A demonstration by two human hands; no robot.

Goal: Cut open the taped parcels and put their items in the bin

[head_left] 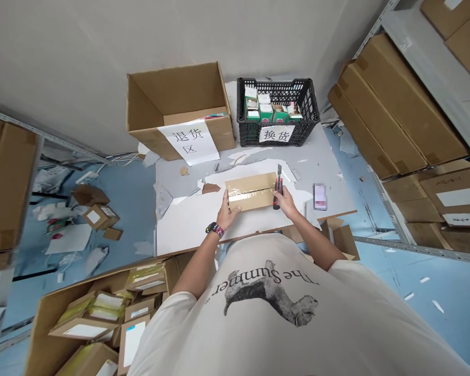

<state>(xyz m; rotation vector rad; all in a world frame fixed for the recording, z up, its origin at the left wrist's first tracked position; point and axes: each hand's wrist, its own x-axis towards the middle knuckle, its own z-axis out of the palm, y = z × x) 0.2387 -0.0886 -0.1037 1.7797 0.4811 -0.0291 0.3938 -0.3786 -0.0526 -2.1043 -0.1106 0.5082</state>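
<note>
Hands apart near the worktop (pixel 329 177) front edge: left hand (pixel 227 213) braced on taped cardboard box (pixel 250 191), right hand (pixel 286 202) gripping utility knife (pixel 277 192) at box's far end

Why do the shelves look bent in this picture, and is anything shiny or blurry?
In the head view, a wide-angle lens seems to bow the metal shelving near the edges; glare streaks across the tape on the cardboard box; the T-shirt looms oversized up close; no strong blur shows.

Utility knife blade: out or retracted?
Out: the blade projects from the top of the red-and-black handle, gripped in the right hand.
</note>
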